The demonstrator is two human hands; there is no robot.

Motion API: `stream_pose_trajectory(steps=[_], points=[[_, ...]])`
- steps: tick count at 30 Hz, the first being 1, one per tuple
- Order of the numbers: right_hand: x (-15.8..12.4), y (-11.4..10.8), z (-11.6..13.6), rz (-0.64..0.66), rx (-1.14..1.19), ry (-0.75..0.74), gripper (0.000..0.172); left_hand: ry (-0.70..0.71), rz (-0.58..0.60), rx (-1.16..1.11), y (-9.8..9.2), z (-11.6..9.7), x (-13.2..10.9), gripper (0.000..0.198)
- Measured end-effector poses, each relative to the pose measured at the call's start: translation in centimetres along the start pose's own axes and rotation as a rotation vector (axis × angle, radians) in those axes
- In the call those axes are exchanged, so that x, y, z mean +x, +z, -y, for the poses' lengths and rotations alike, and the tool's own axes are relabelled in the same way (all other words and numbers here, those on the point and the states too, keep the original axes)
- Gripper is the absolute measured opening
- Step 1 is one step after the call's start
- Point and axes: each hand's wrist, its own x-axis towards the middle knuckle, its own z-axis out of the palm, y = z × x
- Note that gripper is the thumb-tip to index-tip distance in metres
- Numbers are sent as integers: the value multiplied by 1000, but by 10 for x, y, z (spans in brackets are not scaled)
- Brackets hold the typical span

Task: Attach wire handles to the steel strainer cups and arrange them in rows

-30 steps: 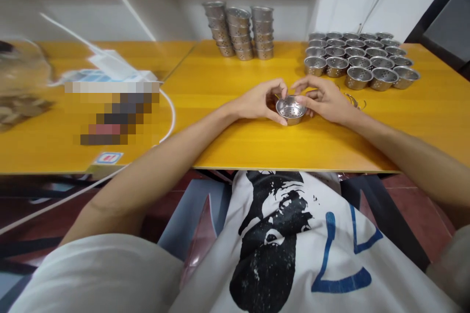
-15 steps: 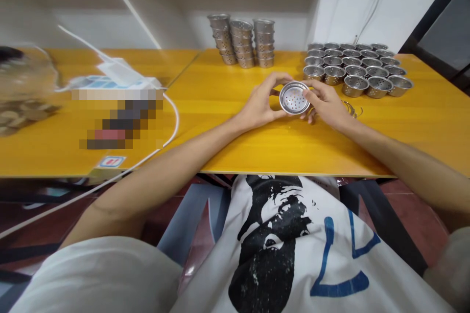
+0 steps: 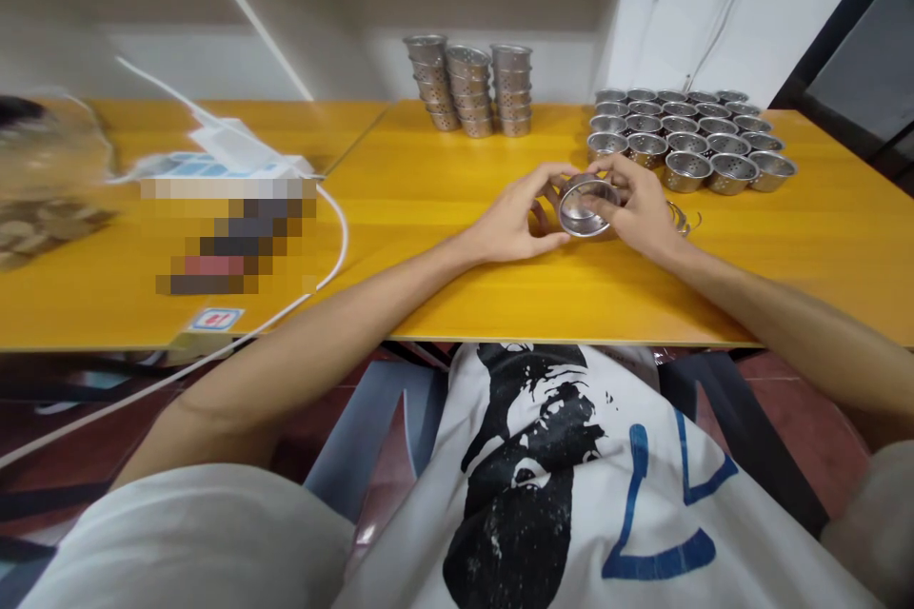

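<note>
A small perforated metal strainer cup [image 3: 586,206] is held just above the yellow table [image 3: 457,285], tilted on its side and a little blurred. My left hand [image 3: 515,219] pinches its left rim with thumb and fingers. My right hand [image 3: 643,205] wraps its right side, fingers curled over the top. A few bent wire pieces [image 3: 682,219] lie on the table just right of my right hand.
Three stacks of the same cups [image 3: 471,88] stand at the back centre. Several single cups [image 3: 689,138] sit in rows at the back right. A white cable [image 3: 332,228], papers and a blurred patch lie on the left. A white shelf unit runs behind.
The cup went from resting upright on the table, to being tilted with its inside facing me, to lying more on its side between both hands. The view has tipped slightly upward.
</note>
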Motion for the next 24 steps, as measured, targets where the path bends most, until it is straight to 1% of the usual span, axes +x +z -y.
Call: stream_pose_trajectory(steps=[2,4,7,9,10,13,15,18,19,20,24], points=[[0,1,-3,6,-25,21,34,12,31,-45,0,-1,0,82],[1,2,-5,15,-61,46,29,-26,40,-101,1,-3,0,72],[2,2,-6,30,-129,69,20,-127,-6,-140,5,-3,0,57],[1,2,-5,34,-152,79,22,-187,-31,-171,7,-1,0,56],[1,2,-5,49,-134,108,25,-208,-35,-197,8,0,0,58],[-1,5,-4,130,34,287,37,-238,-49,-291,10,6,1,63],[-2,8,-3,130,175,361,43,-240,-72,-344,11,8,2,66],[-2,11,-1,47,338,331,40,-253,-100,-399,14,10,3,72],[-2,12,0,41,382,327,38,-258,-109,-406,15,11,3,75],[-1,12,0,48,422,334,38,-263,-120,-407,15,12,3,77],[2,10,3,141,570,400,49,-283,-172,-360,14,18,3,84]])
